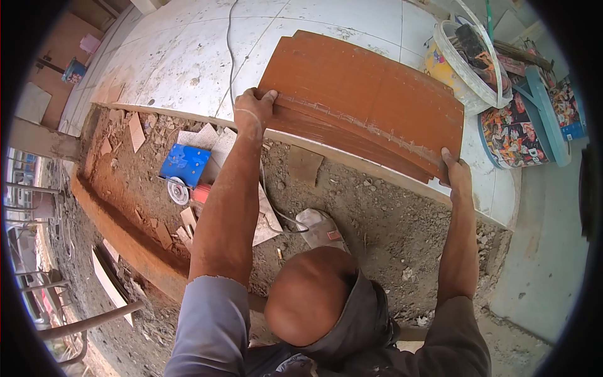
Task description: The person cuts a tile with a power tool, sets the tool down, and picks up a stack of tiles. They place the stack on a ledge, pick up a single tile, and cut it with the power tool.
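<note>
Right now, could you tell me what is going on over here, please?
A person is holding a stack of brown tiles at both ends: the left hand grips one end, the right hand the other. The stack rests on the edge of a white tiled floor, above a strip of bare rubble. Clear and patterned buckets stand beside the right end, and a blue box lies in the dirt.
</note>
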Action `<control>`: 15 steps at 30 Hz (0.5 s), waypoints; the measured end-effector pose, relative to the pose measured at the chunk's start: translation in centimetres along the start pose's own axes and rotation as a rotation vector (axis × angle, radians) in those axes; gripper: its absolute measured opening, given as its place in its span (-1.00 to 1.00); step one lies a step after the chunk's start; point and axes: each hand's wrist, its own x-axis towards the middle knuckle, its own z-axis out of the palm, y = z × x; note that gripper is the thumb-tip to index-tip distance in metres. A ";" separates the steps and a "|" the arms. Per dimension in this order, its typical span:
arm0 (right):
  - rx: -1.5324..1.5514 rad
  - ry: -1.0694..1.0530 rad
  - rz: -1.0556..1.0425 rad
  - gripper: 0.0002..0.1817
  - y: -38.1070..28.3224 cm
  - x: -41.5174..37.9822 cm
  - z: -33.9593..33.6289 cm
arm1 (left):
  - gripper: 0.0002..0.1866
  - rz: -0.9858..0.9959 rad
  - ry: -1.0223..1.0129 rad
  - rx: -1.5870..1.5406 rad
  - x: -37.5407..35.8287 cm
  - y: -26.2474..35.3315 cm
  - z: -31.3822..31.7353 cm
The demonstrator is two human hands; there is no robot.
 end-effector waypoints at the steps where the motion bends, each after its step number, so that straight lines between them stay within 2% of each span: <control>1: -0.035 -0.075 0.016 -0.30 -0.2 0.3 -0.5 | -0.49 0.003 0.003 -0.023 -0.5 0.2 -0.1; 3: -0.033 -0.197 0.058 -0.22 -0.4 1.1 -1.1 | -0.49 -0.013 -0.007 -0.040 -1.0 0.8 -0.4; 6: -0.136 -0.074 0.110 -0.17 -0.9 1.8 -0.3 | -0.47 -0.061 -0.033 -0.106 -1.1 0.9 -0.8; 10: -0.120 -0.082 0.020 -0.20 0.5 2.7 -0.5 | -0.49 -0.113 -0.060 -0.181 -0.7 0.2 -0.5; 13: -0.140 -0.136 0.006 -0.18 0.8 2.1 -0.8 | -0.50 -0.140 -0.027 -0.144 -0.6 0.2 -0.7; 15: -0.034 -0.148 -0.009 -0.10 1.1 0.7 -0.6 | -0.52 -0.151 -0.096 -0.269 -0.3 -0.1 -1.0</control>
